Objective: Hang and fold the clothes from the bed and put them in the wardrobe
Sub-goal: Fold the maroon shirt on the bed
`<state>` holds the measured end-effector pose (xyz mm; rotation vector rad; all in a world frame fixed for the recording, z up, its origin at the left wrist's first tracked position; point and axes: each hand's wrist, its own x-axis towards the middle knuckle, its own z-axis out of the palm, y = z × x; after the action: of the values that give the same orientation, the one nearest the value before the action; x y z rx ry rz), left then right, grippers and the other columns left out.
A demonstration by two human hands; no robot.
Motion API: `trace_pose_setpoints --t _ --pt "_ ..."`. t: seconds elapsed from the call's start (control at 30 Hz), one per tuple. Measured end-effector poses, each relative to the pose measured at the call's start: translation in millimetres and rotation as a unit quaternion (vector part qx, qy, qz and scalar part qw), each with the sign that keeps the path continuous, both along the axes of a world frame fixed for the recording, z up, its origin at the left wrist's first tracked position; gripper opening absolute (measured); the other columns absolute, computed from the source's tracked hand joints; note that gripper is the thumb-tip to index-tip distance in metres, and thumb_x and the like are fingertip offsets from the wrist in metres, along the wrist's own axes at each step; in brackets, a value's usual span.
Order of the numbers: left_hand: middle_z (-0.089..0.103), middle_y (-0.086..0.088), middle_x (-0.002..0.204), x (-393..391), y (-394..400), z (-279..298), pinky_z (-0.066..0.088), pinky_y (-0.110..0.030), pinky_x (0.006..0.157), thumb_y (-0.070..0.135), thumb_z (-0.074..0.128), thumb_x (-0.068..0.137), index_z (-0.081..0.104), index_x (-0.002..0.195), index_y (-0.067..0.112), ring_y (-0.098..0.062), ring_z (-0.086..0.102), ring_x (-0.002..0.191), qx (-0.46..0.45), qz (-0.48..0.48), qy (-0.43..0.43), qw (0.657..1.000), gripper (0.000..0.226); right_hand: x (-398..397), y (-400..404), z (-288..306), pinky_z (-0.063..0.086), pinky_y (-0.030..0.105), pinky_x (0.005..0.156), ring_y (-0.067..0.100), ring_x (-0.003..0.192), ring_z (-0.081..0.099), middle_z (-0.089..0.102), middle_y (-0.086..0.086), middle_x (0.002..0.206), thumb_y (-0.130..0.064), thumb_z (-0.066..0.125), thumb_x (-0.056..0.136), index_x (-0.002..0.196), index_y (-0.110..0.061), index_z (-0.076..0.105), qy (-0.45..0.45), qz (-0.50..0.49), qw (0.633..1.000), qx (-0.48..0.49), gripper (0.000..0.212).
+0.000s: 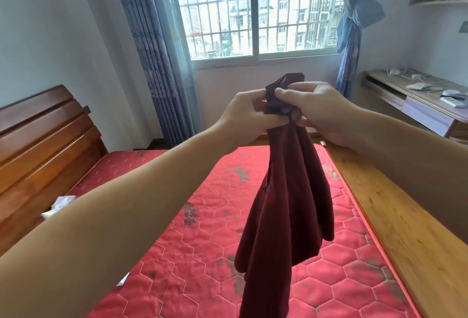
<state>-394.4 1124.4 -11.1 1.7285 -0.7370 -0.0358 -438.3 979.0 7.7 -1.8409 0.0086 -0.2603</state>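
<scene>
A dark red buttoned garment (286, 206) hangs in the air above the bed's red quilted mattress (202, 254). Both hands grip its bunched top end at chest height. My left hand (243, 112) pinches the cloth from the left, fingers curled into it. My right hand (319, 110) grips the same bunch from the right, thumb on top. The cloth falls straight down from the hands, and a row of small buttons shows along its left edge. No wardrobe or hanger is in view.
A wooden headboard (43, 145) stands on the left, with white crumpled items (59, 205) beside it. The bed's wooden side rail (395, 216) runs along the right. A wooden desk (415, 99) with small items sits far right. A barred window (255, 11) and blue curtains lie ahead.
</scene>
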Motion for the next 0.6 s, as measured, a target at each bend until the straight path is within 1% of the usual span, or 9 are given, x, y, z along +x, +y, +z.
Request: trace_pose_setpoints --t 0.07,0.13,0.2,0.27,0.33,0.37,0.4,0.47,0.6 --pt "0.071 -0.017 0.091 5.8 -2.7 -4.0 0.057 -0.045 0.087 -0.009 0.065 0.082 0.069 0.103 -0.001 -0.021 0.067 0.082 -0.032 0.021 0.022 0.999 0.023 -1.3 -4.7 -5.2 0.044 0.022 0.063 0.007 0.064 0.052 0.063 0.0 0.077 -0.034 0.063 0.093 0.079 -0.017 0.068 -0.036 -0.005 0.999 -0.024 0.022" --pt "0.072 -0.011 0.091 11.2 -1.0 -2.2 0.06 -0.038 0.08 -0.007 0.061 0.086 0.069 0.108 0.002 -0.019 0.068 0.08 -0.07 0.016 0.073 0.995 0.025 -0.9 -13.2 -16.1 0.045 0.017 0.062 0.004 0.07 0.056 0.063 -0.002 0.089 -0.03 0.069 0.088 0.093 -0.017 0.066 -0.11 -0.048 0.989 -0.082 0.014" --pt "0.072 -0.004 0.093 15.0 5.7 3.6 0.058 -0.028 0.069 -0.002 0.059 0.091 0.067 0.113 0.008 -0.013 0.069 0.076 -0.077 0.003 0.119 0.99 0.026 -1.9 -23.2 -28.3 0.049 0.017 0.061 0.007 0.093 0.056 0.055 -0.003 0.115 -0.031 0.078 0.08 0.12 -0.025 0.053 -0.088 -0.072 0.988 -0.107 0.047" --pt "0.071 -0.004 0.103 20.3 13.6 7.7 0.055 -0.029 0.074 0.002 0.057 0.092 0.065 0.116 0.013 -0.016 0.068 0.086 -0.059 -0.037 0.147 0.987 0.028 -1.2 -32.5 -37.5 0.055 0.019 0.065 0.01 0.109 0.056 0.051 -0.001 0.132 -0.029 0.08 0.075 0.135 -0.031 0.041 0.019 0.01 0.998 -0.067 0.071" --pt "0.069 -0.004 0.108 25.9 21.6 8.8 0.053 -0.032 0.079 0.002 0.056 0.09 0.065 0.117 0.013 -0.019 0.066 0.093 -0.04 -0.089 0.16 0.982 0.03 0.9 -37.3 -44.4 0.057 0.031 0.085 0.012 0.103 0.065 0.064 0.007 0.128 -0.021 0.078 0.072 0.125 -0.03 0.054 0.095 0.111 0.989 -0.036 0.059" --pt "0.069 -0.004 0.108 27.8 24.5 8.8 0.054 -0.031 0.079 0.002 0.055 0.089 0.065 0.117 0.012 -0.019 0.066 0.093 -0.033 -0.104 0.161 0.981 0.031 2.0 -38.6 -46.5 0.053 0.038 0.094 0.015 0.099 0.067 0.069 0.008 0.12 -0.018 0.078 0.072 0.115 -0.026 0.063 0.114 0.129 0.984 -0.043 0.047" --pt "0.068 -0.005 0.109 28.7 27.0 8.3 0.055 -0.029 0.077 0.001 0.054 0.09 0.064 0.118 0.01 -0.018 0.066 0.093 -0.027 -0.11 0.161 0.98 0.031 2.1 -37.8 -47.5 0.051 0.042 0.096 0.019 0.096 0.068 0.072 0.009 0.112 -0.016 0.079 0.073 0.106 -0.02 0.069 0.111 0.131 0.984 -0.048 0.035" --pt "0.067 -0.008 0.111 31.1 32.4 6.0 0.055 -0.03 0.076 -0.001 0.051 0.09 0.062 0.121 0.006 -0.019 0.066 0.092 -0.025 -0.099 0.154 0.983 0.034 1.6 -35.1 -47.5 0.055 0.038 0.087 0.021 0.089 0.068 0.075 0.01 0.098 -0.011 0.077 0.077 0.097 -0.01 0.075 0.085 0.124 0.988 -0.042 0.02" --pt "0.068 -0.01 0.111 38.7 39.9 -2.7 0.051 -0.041 0.085 0.002 0.056 0.088 0.065 0.119 0.009 -0.027 0.063 0.096 -0.043 -0.065 0.172 0.982 0.033 -0.2 -24.7 -43.3 0.057 0.029 0.075 0.011 0.079 0.069 0.076 0.001 0.092 -0.02 0.071 0.086 0.101 -0.015 0.075 0.04 0.125 0.989 -0.065 0.017"
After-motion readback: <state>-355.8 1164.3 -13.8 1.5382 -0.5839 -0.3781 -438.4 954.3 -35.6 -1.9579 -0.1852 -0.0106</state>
